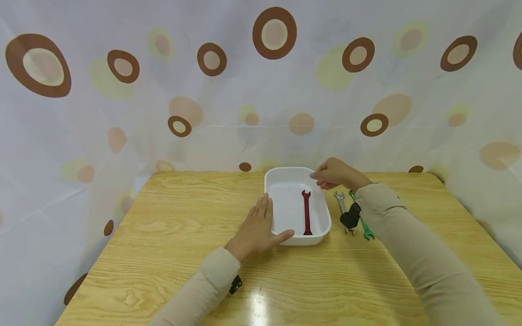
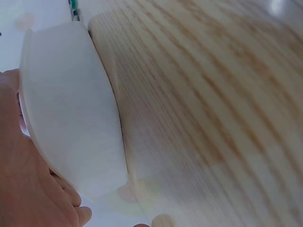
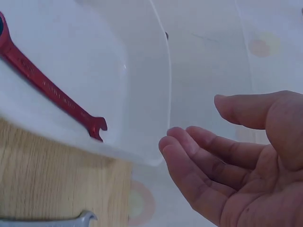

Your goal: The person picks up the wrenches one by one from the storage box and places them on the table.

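A white plastic tray (image 1: 285, 181) stands on the wooden table, and a red wrench (image 1: 307, 213) lies lengthwise in its right half. My left hand (image 1: 257, 228) rests on the tray's left front rim, fingers along the side and thumb over the front edge. At the tray's back right corner is my right hand (image 1: 336, 174), with nothing between its thumb and loosely bent fingers in the right wrist view. Beside the tray on the right lie a silver wrench (image 1: 340, 202) and a green wrench (image 1: 368, 232), both partly hidden by the right wrist's camera and sleeve.
The wooden table (image 1: 171, 235) reaches back to a patterned cloth (image 1: 228, 99) hanging behind it and at both sides. A black wrist camera (image 1: 350, 216) hangs under the right sleeve, above the wrenches.
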Motion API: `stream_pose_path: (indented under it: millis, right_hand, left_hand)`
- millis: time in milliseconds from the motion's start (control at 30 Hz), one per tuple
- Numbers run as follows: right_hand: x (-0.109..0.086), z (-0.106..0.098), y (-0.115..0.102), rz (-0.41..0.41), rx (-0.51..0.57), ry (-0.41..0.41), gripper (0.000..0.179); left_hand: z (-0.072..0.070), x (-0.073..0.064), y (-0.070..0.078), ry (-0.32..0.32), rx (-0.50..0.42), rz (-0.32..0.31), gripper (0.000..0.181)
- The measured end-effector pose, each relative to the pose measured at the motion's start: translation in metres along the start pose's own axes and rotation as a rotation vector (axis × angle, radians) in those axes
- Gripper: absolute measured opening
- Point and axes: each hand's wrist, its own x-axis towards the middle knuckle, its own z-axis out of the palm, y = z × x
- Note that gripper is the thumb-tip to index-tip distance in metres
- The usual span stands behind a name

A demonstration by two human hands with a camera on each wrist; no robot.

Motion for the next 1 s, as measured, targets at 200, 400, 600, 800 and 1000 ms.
stream_pose_path:
  millis: [200, 400, 600, 800, 1000]
  right_hand:
    - [0.014, 0.013, -0.012, 0.049, 0.02, -0.01, 0.045]
    - [0.023, 0.031, -0.02, 0.119, -0.065, -0.048, 0.042]
    - [0.028, 0.048, -0.022, 0.216, -0.17, -0.097, 0.041]
    - [0.025, 0.057, -0.023, 0.285, -0.176, -0.112, 0.041]
    - [0.028, 0.065, -0.024, 0.291, -0.392, -0.12, 0.038]
  left_hand:
    - [0.0, 0.001, 0.0, 0.005, 0.004, 0.0, 0.108]
    - [-0.003, 0.0, 0.0, 0.008, 0.006, 0.006, 0.108]
    - [-0.003, -0.001, 0.001, 0.021, -0.002, 0.014, 0.107]
    - [-0.002, -0.001, 0.001, 0.015, -0.004, 0.021, 0.106]
    - [-0.002, -0.002, 0.001, 0.023, -0.003, 0.029, 0.105]
